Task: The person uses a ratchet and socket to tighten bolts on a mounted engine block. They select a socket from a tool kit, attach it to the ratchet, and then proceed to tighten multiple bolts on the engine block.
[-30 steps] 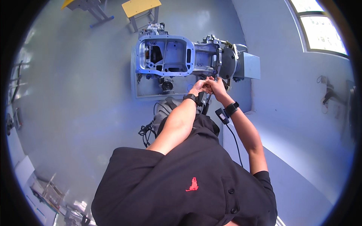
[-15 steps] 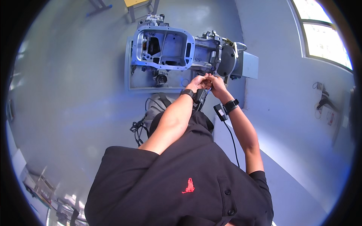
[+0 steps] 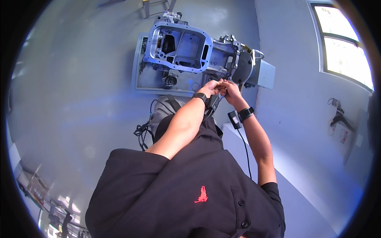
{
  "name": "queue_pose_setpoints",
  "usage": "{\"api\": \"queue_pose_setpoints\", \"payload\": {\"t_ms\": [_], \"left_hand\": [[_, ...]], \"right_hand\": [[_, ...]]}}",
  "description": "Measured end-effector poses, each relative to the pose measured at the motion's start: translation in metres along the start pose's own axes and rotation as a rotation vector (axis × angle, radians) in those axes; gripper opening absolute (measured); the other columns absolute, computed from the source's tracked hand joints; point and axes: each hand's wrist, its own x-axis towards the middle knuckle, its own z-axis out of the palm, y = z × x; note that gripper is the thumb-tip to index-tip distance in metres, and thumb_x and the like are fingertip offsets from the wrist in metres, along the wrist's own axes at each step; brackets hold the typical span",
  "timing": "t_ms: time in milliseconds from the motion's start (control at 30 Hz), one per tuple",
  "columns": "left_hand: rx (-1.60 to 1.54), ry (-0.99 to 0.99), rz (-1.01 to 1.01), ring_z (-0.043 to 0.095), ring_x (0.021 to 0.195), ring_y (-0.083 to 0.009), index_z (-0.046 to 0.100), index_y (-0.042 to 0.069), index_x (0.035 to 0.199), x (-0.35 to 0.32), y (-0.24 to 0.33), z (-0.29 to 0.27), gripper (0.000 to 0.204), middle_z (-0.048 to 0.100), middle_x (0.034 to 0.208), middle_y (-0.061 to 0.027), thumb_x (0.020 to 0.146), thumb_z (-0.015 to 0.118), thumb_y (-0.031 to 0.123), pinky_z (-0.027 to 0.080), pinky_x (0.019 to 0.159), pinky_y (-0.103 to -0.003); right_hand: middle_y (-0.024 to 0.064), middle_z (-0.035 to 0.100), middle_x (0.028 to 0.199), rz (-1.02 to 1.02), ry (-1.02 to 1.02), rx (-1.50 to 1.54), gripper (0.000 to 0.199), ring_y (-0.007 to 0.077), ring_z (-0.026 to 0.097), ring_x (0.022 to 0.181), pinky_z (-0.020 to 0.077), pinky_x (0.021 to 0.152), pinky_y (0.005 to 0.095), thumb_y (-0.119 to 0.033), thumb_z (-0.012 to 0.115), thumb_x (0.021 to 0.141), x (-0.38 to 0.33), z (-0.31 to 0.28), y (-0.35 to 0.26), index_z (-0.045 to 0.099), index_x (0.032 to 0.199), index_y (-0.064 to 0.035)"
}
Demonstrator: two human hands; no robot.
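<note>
Just short of an upturned engine (image 3: 178, 47), my left hand (image 3: 213, 88) and my right hand (image 3: 231, 90) meet, fingers curled in against each other. Whatever is between the fingertips is too small or too covered to make out. The engine is grey metal, with a wide rectangular opening framed by a flange with bolt holes. Both hands are nearest its lower right part, beside a dark round cover (image 3: 242, 67). Each wrist wears a black strap with a small box; the right box (image 3: 234, 119) trails a cable.
A pale metal tray (image 3: 137, 67) lies under the engine, and a grey box-shaped part (image 3: 266, 74) juts from its right end. Black cables (image 3: 143, 133) hang left of my legs. A yellow stool (image 3: 152, 7) stands beyond. The wall with a window (image 3: 343, 47) rises on the right.
The view has tilted a little, so the engine and stool sit slightly higher and further right. My hands stay together at the same part of the engine, fingers still curled.
</note>
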Motion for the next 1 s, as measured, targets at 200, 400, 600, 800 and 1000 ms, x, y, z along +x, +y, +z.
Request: {"api": "queue_pose_setpoints", "payload": {"t_ms": [200,400,600,800,1000], "left_hand": [[0.114,0.54,0.222,0.063,0.082,-0.0192,0.063,0.003,0.09,-0.005,-0.005,-0.003,0.022,0.065,0.085,-0.0063,0.083,0.063,0.024,0.049,0.08,-0.034],[0.047,0.372,0.215,0.063,0.083,-0.0204,0.06,0.003,0.091,0.001,-0.005,0.016,0.022,0.064,0.091,-0.0065,0.089,0.055,0.024,0.05,0.079,-0.032],[0.021,0.536,0.202,0.063,0.079,-0.0171,0.062,0.007,0.088,0.005,0.002,0.008,0.016,0.065,0.084,-0.003,0.087,0.058,0.022,0.049,0.077,-0.031],[0.03,0.515,0.192,0.062,0.087,-0.0182,0.06,0.004,0.098,-0.002,-0.003,-0.003,0.021,0.064,0.096,-0.0077,0.089,0.054,0.022,0.05,0.08,-0.034],[0.07,0.302,0.199,0.061,0.088,-0.0208,0.059,0.002,0.101,-0.005,0.002,-0.01,0.023,0.063,0.091,-0.008,0.091,0.051,0.021,0.046,0.085,-0.036]], "right_hand": [[0.0234,0.061,0.095,-0.607,0.215,-1.514,0.05,0.0369,0.061,0.083,0.0495,0.07,0.0405,-0.004,0.057,0.074,-0.036,0.031,-0.025,0.043,0.121,-0.0041],[0.0109,0.057,0.077,-0.294,0.256,-0.865,0.061,0.0162,0.054,0.057,0.0426,0.05,0.0287,-0.006,0.063,0.072,-0.02,0.017,-0.023,0.038,0.127,-0.0029],[0.0131,0.059,0.078,-0.338,0.236,-0.871,0.059,0.0232,0.057,0.057,0.0447,0.05,0.0341,-0.008,0.062,0.074,-0.031,0.03,-0.026,0.036,0.127,-0.0025],[0.0165,0.062,0.093,-0.788,0.047,-1.783,0.058,0.0309,0.063,0.082,0.0486,0.069,0.0393,-0.003,0.058,0.073,-0.03,0.022,-0.029,0.036,0.126,-0.0022],[0.0067,0.051,0.07,-0.071,0.088,-0.412,0.069,0.0123,0.05,0.057,0.0402,0.047,0.0272,-0.004,0.065,0.071,-0.027,0.033,-0.029,0.03,0.13,0.0038]]}}
